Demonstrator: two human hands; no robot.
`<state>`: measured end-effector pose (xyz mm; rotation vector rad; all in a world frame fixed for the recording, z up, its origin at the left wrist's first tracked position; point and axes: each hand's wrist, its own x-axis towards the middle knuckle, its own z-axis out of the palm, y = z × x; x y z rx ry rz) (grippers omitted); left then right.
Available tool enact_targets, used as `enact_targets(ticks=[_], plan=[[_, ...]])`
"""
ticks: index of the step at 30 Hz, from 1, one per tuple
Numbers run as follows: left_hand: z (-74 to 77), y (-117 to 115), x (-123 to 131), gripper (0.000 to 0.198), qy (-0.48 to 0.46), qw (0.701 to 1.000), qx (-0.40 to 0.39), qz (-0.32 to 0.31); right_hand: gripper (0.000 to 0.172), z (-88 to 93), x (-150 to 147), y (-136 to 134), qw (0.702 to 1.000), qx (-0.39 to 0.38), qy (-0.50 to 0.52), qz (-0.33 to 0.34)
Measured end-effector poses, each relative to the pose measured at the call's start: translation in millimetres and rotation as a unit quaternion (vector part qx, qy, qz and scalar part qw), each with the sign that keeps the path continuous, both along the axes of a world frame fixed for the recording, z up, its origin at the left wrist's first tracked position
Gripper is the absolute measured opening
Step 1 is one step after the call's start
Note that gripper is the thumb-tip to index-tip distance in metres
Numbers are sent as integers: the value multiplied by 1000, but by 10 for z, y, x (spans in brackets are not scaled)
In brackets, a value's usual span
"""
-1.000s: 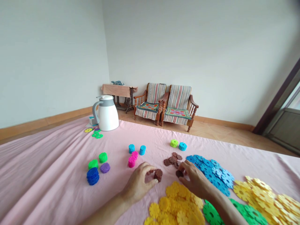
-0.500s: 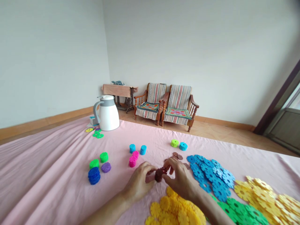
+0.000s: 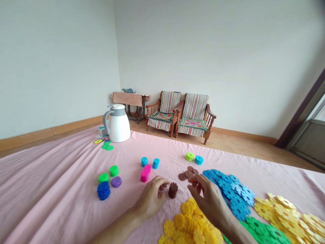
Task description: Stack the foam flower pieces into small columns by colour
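Note:
A small upright stack of dark brown notched discs [image 3: 173, 190] stands on the pink cloth between my hands. My left hand [image 3: 153, 195] rests at the stack's left side, fingers bent and slightly apart, gripping nothing that I can see. To the right of the stack, my right hand [image 3: 207, 191] hovers with thumb and fingers parted and nothing between them. Just beyond its fingertips lie several loose brown discs [image 3: 188, 174]. The near pile of yellow discs [image 3: 190, 223] is below the right wrist, and a pile of blue discs [image 3: 232, 193] lies right of that hand.
Green discs [image 3: 264, 230] and paler yellow discs [image 3: 286, 213] are heaped at the right. Pink stacks [image 3: 145, 175], dark blue stack [image 3: 103, 190] and purple stack [image 3: 116, 182] stand leftward. A white jug [image 3: 119, 125] is near the cloth's far edge; two armchairs [image 3: 193, 115] stand beyond.
My right hand has drawn away from the brown stack to the right, its fingers parting. The stack now stands by itself, and more loose brown discs show. My left hand has barely moved.

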<state>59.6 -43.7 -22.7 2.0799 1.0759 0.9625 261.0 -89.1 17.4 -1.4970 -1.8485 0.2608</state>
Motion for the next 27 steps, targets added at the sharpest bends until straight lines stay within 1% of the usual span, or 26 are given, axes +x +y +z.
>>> enact_targets(ticks=[2,4,6,8,11,12,14,15,18,20,23,25,27], plan=[[-8,-6,-11,37,-13,1000,17,20,16,-49,92,-148,1000,2,-14,-18],[26,-21,-13,38,-23,998,48,34,24,-147,160,-303,999,-12,-41,-21],[107,-25,8,34,-25,996,72,40,34,-280,210,-430,997,-15,-68,-42],[222,9,66,27,-4,996,85,32,35,-412,257,-505,997,-2,-65,-48],[403,172,227,17,76,993,87,-1,29,-540,346,-530,997,16,-46,-63],[452,252,295,16,111,990,84,-7,29,-557,382,-524,997,11,-50,-64],[518,428,441,18,198,977,74,-7,27,-561,460,-505,996,-6,-68,-63],[533,513,512,16,218,974,67,-7,27,-553,499,-496,995,-10,-75,-66],[520,703,695,8,260,964,57,-12,26,-509,596,-481,993,-11,-84,-87],[483,760,778,14,285,957,55,-15,25,-480,640,-479,991,-18,-84,-102],[432,762,845,22,315,947,56,-16,24,-450,677,-478,989,-31,-81,-117],[412,737,869,21,328,943,57,-19,23,-436,687,-482,989,-41,-79,-117],[400,712,888,16,336,940,61,-21,23,-422,688,-491,989,-52,-78,-114]])
